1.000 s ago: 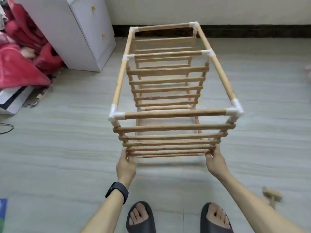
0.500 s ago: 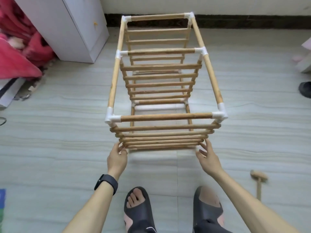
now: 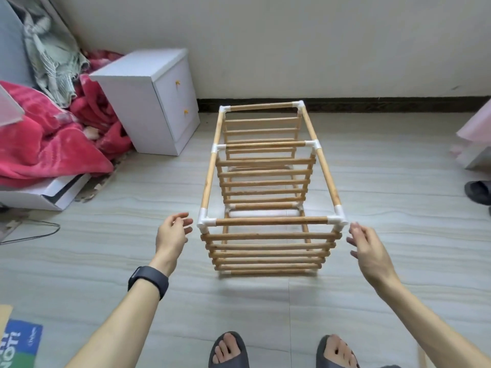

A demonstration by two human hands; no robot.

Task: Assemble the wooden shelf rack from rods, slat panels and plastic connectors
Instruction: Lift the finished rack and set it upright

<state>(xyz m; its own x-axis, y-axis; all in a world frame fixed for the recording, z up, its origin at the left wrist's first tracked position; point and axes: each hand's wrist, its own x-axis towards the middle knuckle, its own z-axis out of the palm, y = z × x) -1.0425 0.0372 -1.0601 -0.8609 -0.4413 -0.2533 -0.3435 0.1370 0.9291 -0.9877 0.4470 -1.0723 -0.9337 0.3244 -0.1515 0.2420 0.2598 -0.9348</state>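
The wooden shelf rack (image 3: pixel 271 221) stands on the floor in front of me, built of rods, slat panels and white plastic connectors (image 3: pixel 206 222) at the corners. My left hand (image 3: pixel 172 235) hovers just left of the near left corner, fingers relaxed, holding nothing. My right hand (image 3: pixel 368 251) hovers just right of the near right corner connector (image 3: pixel 338 220), fingers loose, apart from the rack. A dark watch sits on my left wrist.
A white two-drawer cabinet (image 3: pixel 154 99) stands at the back left beside a red blanket (image 3: pixel 45 144). A wall with a dark skirting runs behind the rack. A pink-white object (image 3: pixel 475 144) and a dark slipper (image 3: pixel 478 192) lie at the right edge. My feet in slippers are below.
Both hands have let go of the rack's lower slats and moved outward and up, beside the near top corners. The view has tilted up, showing more of the wall.
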